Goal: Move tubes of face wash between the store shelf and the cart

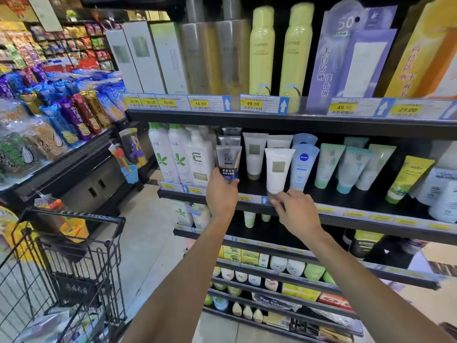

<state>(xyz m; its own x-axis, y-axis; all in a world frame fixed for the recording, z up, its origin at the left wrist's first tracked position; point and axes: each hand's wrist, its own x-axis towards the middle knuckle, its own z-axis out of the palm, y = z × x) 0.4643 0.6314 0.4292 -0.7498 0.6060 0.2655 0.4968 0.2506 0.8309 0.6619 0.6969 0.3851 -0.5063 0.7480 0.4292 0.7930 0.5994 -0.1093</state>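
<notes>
Grey MEN tube: upright at shelf front edge, base gripped by left hand. White tube: just right of it, cap pinched by right hand. Cart: well left of shelf.

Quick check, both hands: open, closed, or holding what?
Left hand: closed around the grey MEN tube, cap end.
Right hand: fingers curled at the white tube's base; grip cannot be told.

A brightly lit shop aisle is shown, floored in pale glossy tiles. Dark shelving with yellow price labels along its front edges fills the right side. A low black display counter heaped with snack packets stands at left.
</notes>
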